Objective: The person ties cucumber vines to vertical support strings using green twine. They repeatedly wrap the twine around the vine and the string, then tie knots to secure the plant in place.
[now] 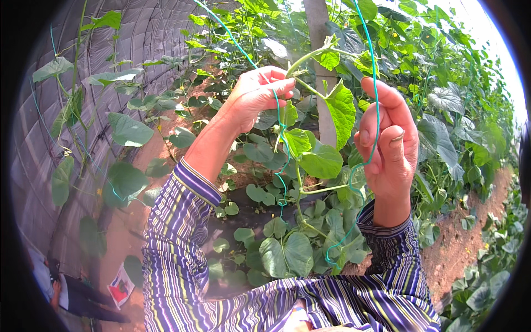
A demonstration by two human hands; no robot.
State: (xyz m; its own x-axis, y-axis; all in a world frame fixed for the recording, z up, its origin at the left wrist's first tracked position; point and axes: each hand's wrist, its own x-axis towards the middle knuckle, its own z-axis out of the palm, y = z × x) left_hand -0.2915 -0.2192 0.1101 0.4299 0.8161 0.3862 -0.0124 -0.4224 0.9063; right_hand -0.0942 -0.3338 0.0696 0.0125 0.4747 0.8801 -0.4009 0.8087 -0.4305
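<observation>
My left hand [265, 93] pinches the upper stem of a climbing vine [299, 66] between thumb and fingers. A green string [284, 139] passes at that hand and hangs in loose waves below it. To the right, my right hand [388, 137] is raised, its fingers bent. A second green string [375, 83] comes down from above, runs along the front of the right hand, and hangs slack beneath. Whether the right fingers grip this string I cannot tell. Between the hands hang bright green leaves [340, 112] of the vine, and its stem runs down to broader leaves [287, 254].
A concrete post [327, 99] stands behind the vine. Dense leafy plants [448, 99] fill the right side. At left are a plastic greenhouse wall [37, 157] and more vines on strings. Lower left, a person [62, 290] is beside a white and red bag [120, 287] on bare soil.
</observation>
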